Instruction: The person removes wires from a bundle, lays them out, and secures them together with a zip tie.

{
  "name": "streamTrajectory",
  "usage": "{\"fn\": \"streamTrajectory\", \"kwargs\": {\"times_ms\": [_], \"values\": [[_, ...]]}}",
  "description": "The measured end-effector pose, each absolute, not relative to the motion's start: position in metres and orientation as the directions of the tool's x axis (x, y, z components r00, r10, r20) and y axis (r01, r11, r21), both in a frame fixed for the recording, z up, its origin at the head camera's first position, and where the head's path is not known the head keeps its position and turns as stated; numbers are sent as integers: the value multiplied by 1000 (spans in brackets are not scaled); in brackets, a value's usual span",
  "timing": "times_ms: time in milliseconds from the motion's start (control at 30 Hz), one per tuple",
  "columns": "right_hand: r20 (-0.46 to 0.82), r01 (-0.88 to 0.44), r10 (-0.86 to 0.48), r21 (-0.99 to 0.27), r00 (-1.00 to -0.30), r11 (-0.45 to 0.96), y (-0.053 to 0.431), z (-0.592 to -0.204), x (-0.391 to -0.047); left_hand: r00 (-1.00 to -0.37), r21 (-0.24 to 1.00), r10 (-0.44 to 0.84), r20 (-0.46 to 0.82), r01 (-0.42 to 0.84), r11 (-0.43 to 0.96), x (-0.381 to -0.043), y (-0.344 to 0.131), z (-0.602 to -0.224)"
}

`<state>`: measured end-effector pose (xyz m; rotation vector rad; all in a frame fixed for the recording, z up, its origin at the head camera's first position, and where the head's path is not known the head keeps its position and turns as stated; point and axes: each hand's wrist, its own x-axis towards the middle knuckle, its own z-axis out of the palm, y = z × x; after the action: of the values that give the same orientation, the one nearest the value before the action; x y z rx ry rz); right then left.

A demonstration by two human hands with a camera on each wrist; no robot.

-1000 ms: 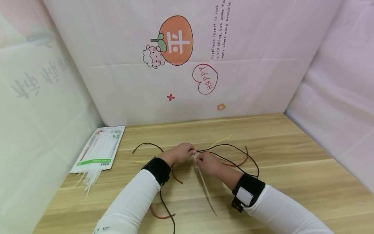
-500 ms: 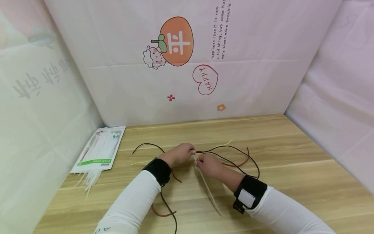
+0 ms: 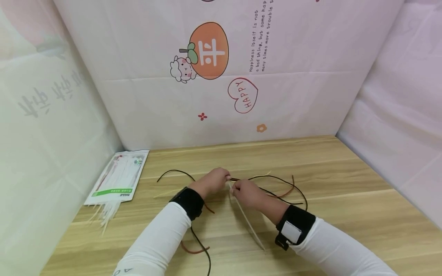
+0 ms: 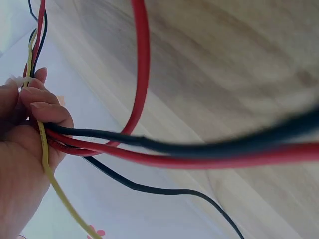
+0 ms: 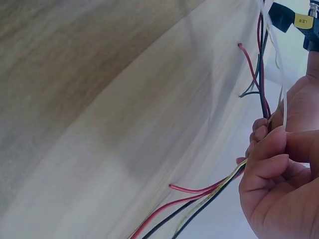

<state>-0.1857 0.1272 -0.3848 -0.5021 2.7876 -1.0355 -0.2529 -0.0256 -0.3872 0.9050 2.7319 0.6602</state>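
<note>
My left hand [image 3: 214, 180] grips a bundle of wires near the middle of the table. In the left wrist view, black wires [image 4: 169, 191], red wires [image 4: 143, 59] and a yellow wire [image 4: 65, 199] run through its curled fingers. A white cable tie [image 3: 246, 220] slants down toward the table's front from my right hand [image 3: 248, 194], whose thumb and finger pinch it. Both hands are close together. At the fingertips a bit of white plastic [image 4: 21, 79] lies against the wires; whether it loops fully round them is hidden.
At the back left lies a white and green packet [image 3: 115, 178], with several loose cable ties [image 3: 108, 214] poking out of its front end. Wire ends spread over the wooden table [image 3: 345, 199] on both sides. Fabric walls [image 3: 297, 96] close off the back and sides.
The cable tie's free end has swung a little to the right. At the right, the yellow wire's end has sunk lower. Both hands stay almost where they were.
</note>
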Motion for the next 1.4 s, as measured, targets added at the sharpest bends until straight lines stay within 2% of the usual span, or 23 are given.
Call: {"fn": "streamTrajectory", "kwargs": {"times_ms": [167, 333, 667, 833, 1067, 1167, 1267, 1400], "values": [[33, -298, -354, -614, -935, 731, 127, -385, -188, -784, 479, 620, -10, 541, 691, -254, -26, -390], [49, -332, -375, -584, -926, 741, 128, -388, -189, -755, 416, 655, 32, 606, 678, -252, -27, -393], [98, -317, -321, -573, -942, 756, 126, -388, -190, -767, 353, 638, 67, 616, 704, -257, -21, -398], [127, -353, -345, -572, -930, 741, 128, -388, -192, -781, 417, 623, 47, 582, 698, -258, -22, -396], [44, -335, -375, -553, -926, 763, 139, -393, -204, -779, 412, 626, 32, 581, 702, -258, -25, -400], [97, -377, -378, -468, -921, 799, 146, -391, -214, -780, 410, 625, 37, 582, 702, -258, -27, -402], [163, -479, -451, -267, -878, 836, 149, -389, -223, -783, 424, 622, 32, 574, 700, -257, -28, -402], [156, -584, -574, -29, -804, 811, 150, -395, -233, -776, 457, 630, 35, 573, 681, -255, -28, -405]]}}
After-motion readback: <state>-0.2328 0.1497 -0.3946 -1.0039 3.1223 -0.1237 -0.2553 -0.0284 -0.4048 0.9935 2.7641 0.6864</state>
